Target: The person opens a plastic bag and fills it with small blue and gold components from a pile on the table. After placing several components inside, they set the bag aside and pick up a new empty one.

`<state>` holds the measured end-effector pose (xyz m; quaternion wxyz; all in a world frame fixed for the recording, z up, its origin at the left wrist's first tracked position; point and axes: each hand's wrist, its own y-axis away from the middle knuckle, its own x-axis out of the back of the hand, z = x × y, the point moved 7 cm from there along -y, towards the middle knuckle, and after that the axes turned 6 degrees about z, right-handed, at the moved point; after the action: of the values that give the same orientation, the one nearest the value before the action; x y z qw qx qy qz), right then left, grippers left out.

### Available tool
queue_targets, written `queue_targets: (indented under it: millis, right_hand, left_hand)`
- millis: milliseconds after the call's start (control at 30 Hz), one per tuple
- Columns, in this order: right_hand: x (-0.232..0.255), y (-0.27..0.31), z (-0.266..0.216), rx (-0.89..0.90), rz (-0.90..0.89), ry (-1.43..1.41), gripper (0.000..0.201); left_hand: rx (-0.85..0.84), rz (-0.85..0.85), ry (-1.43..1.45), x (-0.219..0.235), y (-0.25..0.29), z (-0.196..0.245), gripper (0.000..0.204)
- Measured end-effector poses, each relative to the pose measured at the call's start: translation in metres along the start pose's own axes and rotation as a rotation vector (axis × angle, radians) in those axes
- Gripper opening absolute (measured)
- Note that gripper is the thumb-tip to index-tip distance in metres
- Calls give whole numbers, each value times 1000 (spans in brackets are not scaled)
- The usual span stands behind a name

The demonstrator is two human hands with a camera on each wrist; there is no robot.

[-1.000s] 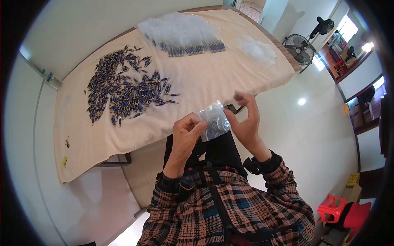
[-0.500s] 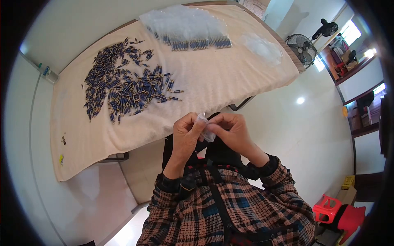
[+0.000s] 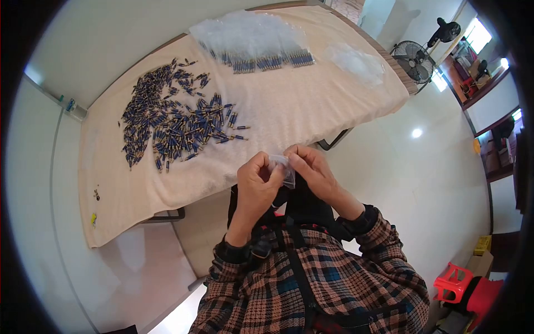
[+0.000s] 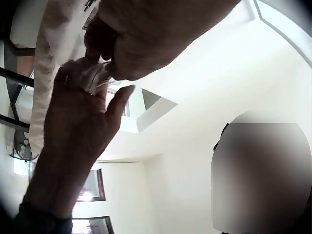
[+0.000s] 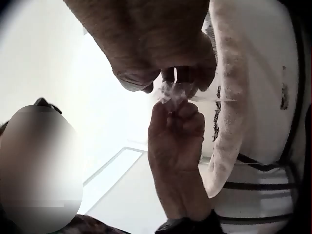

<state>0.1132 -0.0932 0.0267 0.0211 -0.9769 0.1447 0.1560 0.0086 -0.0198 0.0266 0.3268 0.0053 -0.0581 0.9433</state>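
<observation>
step: opening small clear bag (image 3: 282, 168) | left hand (image 3: 257, 186) and right hand (image 3: 312, 172) both pinch its mouth, below the surface (image 3: 289, 111) edge | next, likely: part the mouth, reach plugs (image 3: 175, 125)

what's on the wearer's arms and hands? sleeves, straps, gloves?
Both hands are bare: left hand, right hand. Plaid shirt sleeves in brown, black and teal reach the wrists. A black wrist strap sits at each cuff. No gloves show.

Table (image 3: 356, 106) ahead of the person. Loose connector pile (image 3: 172, 125) on its left part; row of filled bags (image 3: 256, 47) at the far edge; empty bags (image 3: 356, 61) right. Fan (image 3: 414, 58) beyond the right end. Stool (image 3: 453, 284) lower right.
</observation>
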Motion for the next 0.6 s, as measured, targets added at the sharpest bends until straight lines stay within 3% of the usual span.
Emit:
queue_targets:
  millis: [33,100,200,267,333,433,500,600]
  right_hand:
    - [2,2,-10,151,78,224,14]
    - [-5,10,-40,454,242,671,20]
    - [7,7,-34,437,199,493,22]
    - [9,5,-38,437,184,403,27]
    - [7,13,-51,570,262,624,31]
    - [-5,22,-67,646,330,836,38]
    - [-16,23,-74,663,361,1041,48]
    - [-12,19,-62,640,382,1015,55]
  left_hand:
    - [-43,77,-162,2,-1,2,17]
    - [-124,109,-213,0,-4,16,17]
    - [-277,164,-304,-4,-4,39,19]
    - [-101,145,-20,-6,-4,40,19]
    - [-17,125,117,-11,-4,40,19]
    - [-399,201,-287,-17,2,68,17]
    - [-454,199,-359,-23,-1,68,16]
    - [-562,201,-503,-31,-3,73,15]
